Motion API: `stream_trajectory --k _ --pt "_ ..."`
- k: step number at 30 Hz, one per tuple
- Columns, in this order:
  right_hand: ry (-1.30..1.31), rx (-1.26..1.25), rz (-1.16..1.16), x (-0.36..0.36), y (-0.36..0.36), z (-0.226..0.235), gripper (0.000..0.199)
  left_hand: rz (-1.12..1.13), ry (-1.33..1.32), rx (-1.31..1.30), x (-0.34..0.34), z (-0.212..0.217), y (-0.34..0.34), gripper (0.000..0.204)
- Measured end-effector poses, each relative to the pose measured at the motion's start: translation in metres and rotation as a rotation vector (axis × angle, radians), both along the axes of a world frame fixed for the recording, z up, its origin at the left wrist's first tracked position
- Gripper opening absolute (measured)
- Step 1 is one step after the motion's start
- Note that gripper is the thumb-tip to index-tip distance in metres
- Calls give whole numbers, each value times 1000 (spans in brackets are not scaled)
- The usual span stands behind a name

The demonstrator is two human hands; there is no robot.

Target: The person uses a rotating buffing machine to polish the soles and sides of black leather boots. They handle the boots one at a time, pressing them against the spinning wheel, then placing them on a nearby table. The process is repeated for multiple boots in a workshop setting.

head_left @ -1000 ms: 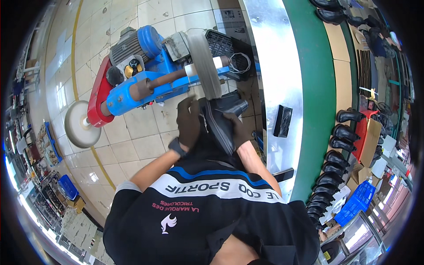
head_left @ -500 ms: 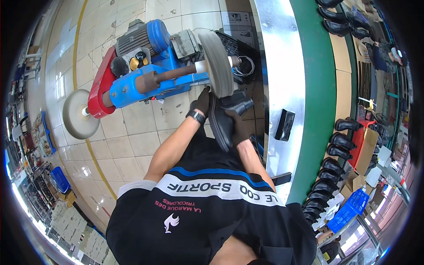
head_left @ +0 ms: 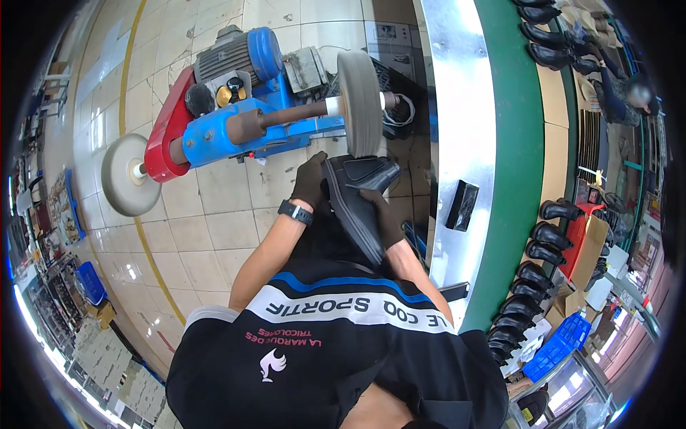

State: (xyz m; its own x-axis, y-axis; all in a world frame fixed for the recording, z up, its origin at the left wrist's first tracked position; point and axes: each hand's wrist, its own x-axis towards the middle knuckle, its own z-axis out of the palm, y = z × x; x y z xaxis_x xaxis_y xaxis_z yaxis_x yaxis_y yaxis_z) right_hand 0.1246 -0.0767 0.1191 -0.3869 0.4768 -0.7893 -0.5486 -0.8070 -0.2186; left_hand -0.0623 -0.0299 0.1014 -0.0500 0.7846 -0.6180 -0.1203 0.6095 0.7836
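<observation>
A black ankle boot point(head_left: 355, 209) is tilted in front of me, its toe pointing back toward my body and its sole turned to the left. My right hand point(head_left: 384, 218), in a dark glove, is closed around the upper on the right side. At the heel end, my left hand point(head_left: 309, 180), also gloved, grips the sole edge; some of its fingers are hidden. Just beyond the boot stands a grey buffing wheel point(head_left: 359, 104) on a shaft. The boot's heel and shaft end lie right under the wheel's lower rim; whether they touch, I cannot tell.
The wheel belongs to a blue machine point(head_left: 218, 137) with a red belt guard point(head_left: 168, 129) and a second pale wheel point(head_left: 128, 175). Right of me runs a metal ledge point(head_left: 464, 107) bearing a black block point(head_left: 462, 204), then a green belt point(head_left: 511, 179) beside rows of black boots point(head_left: 525, 286).
The boot has turned so its upper and shaft show more, and it has come slightly nearer me. My left hand has shifted left, from behind the boot to its heel side.
</observation>
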Motion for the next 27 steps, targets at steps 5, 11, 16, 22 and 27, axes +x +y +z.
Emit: stream_trajectory --k 5,11,16,22,27 --pt "-641 668 635 24 11 71 101 -339 847 319 -1 20 -27 45" --pt "-636 655 809 59 5 83 107 18 31 54 13 21 -30 31" --pt "-503 517 519 66 -2 70 91 -475 97 470 21 -66 2 46" --pt "-260 247 219 61 -16 54 71 -231 -191 433 42 -202 2 50" --pt "324 73 -228 48 -24 41 71 -697 572 704 38 -78 37 50"
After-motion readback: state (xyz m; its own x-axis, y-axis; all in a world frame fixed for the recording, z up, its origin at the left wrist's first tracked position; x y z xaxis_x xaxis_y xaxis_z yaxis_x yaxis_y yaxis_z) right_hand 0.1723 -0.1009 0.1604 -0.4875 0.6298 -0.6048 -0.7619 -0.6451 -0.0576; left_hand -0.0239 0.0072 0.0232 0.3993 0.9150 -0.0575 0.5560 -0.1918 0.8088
